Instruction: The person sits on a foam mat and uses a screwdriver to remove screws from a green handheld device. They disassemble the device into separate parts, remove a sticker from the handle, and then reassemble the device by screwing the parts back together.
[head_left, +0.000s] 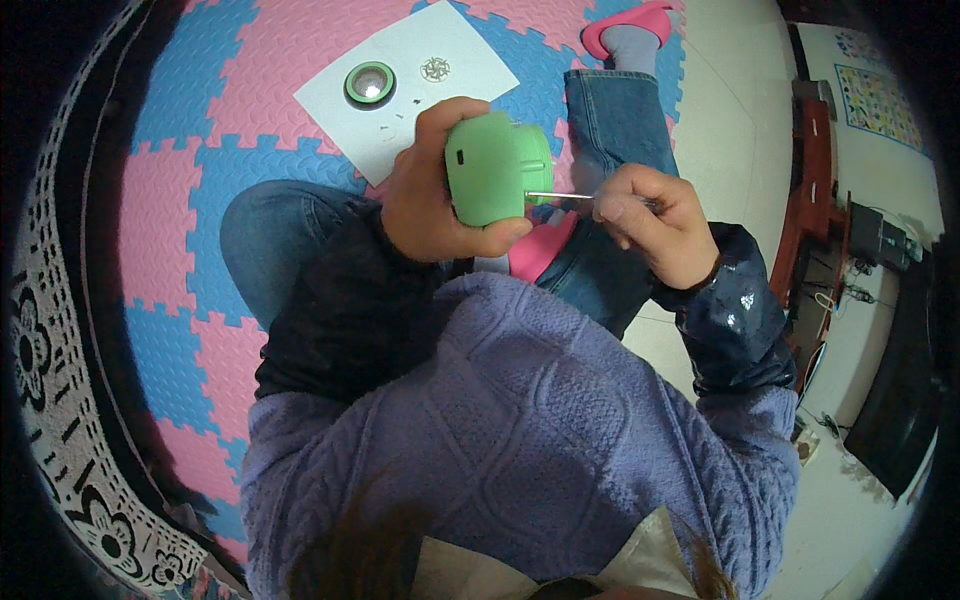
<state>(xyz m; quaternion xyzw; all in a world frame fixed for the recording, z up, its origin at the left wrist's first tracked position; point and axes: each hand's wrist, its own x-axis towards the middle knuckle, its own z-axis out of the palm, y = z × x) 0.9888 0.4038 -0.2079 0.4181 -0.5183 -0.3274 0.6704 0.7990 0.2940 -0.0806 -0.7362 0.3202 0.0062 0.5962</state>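
Note:
Gripped in my left hand (442, 195) is a green plastic housing (487, 169) with a small dark slot in its face and a ribbed round part on its right side. My right hand (652, 217) holds a thin metal-shafted tool, probably a screwdriver (559, 196), whose tip meets the housing's lower right edge. Beyond my left hand, a white sheet (472, 45) lies on the foam mat. On it are a round green-rimmed part with a metal mesh (370, 84), a small round slotted metal piece (435, 70) and several tiny pieces (399, 116).
Pink and blue interlocking foam tiles (262, 165) cover the floor beneath my crossed legs. Pale floor tiles (720, 90) run along the right, with a reddish wooden cabinet (814, 157) and cables beyond. A flower-patterned cloth (112, 525) edges the left side.

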